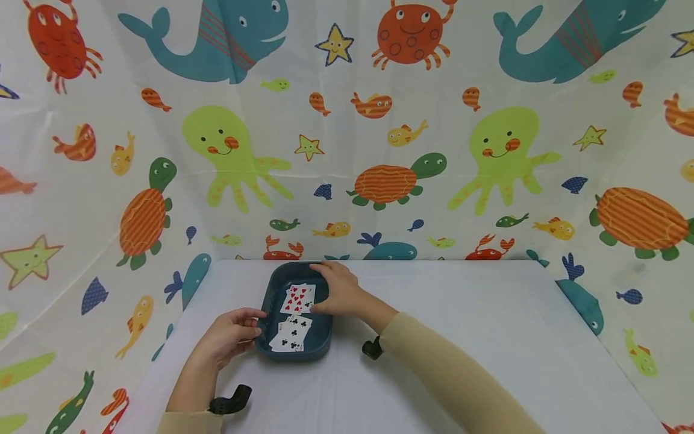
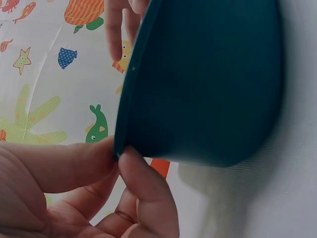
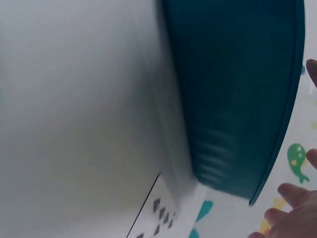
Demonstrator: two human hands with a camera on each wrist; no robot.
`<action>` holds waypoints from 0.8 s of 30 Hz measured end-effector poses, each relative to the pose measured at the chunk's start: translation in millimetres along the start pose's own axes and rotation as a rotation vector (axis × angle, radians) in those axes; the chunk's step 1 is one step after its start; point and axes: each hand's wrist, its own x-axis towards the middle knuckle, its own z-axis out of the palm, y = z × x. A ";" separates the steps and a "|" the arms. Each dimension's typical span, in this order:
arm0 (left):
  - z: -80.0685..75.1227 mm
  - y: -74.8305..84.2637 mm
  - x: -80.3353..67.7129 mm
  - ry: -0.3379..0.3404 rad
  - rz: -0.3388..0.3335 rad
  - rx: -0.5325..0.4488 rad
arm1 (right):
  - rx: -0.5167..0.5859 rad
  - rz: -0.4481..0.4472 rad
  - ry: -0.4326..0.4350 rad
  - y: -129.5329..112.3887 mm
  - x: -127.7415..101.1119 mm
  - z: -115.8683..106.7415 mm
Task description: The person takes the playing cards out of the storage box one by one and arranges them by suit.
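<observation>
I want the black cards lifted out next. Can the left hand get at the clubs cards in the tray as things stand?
Probably yes. The left hand pinches the tray rim right beside the clubs cards, which lie uncovered; the right hand sits farther back.

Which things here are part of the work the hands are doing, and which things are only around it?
Part of the work:
- blue tray
- playing cards lying in the tray
- left hand, pinching the tray's rim
- right hand, over the cards

Only around:
- white table
- sea-animal curtain

Dark teal tray (image 1: 269,293); red-hearts card (image 1: 299,298); black-clubs cards (image 1: 291,333); white table (image 1: 488,337).
</observation>
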 end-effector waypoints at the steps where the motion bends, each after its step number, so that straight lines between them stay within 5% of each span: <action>1: -0.1 -0.2 -0.1 0.005 -0.007 -0.004 | -0.028 -0.014 -0.012 -2.1 0.9 2.1; 13: -1.4 -2.9 1.7 0.004 -0.005 0.004 | -0.103 -0.158 -0.077 -24.2 11.8 23.6; 24: -0.7 -1.5 3.0 -0.004 -0.006 0.007 | -0.200 -0.115 -0.061 -38.1 21.1 33.6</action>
